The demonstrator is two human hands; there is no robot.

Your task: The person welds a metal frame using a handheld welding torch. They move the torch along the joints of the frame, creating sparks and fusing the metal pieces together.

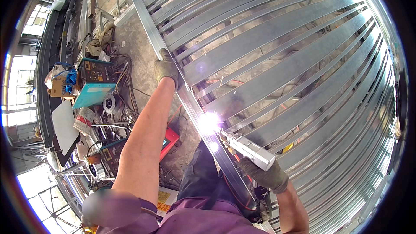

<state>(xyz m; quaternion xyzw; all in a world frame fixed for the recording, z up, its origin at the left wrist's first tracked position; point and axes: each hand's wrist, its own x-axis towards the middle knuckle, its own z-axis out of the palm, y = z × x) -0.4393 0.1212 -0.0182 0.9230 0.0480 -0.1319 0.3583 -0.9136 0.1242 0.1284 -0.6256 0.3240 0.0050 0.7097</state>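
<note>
A large grate of grey metal slats (277, 91) fills the right side, joined along its near-left edge to a long metal rail (149, 26). My left hand (167, 69), in a dark work glove, is closed around that rail above the weld spot. My right hand (265, 175), gloved too, grips a silver, box-shaped welding gun (251, 148). The gun's nozzle points up and left at the rail, where a slat meets it. A dazzling white-violet glare (209, 122) with small sparks burns at the tip and hides the joint.
On the left floor stand a turquoise welding machine (93, 93), a wire spool (112, 102) and tangled cables (125, 73). A red case (170, 142) lies below the rail, beside my left forearm. Another dark machine (112, 155) sits behind that arm. Hoses run under the slats.
</note>
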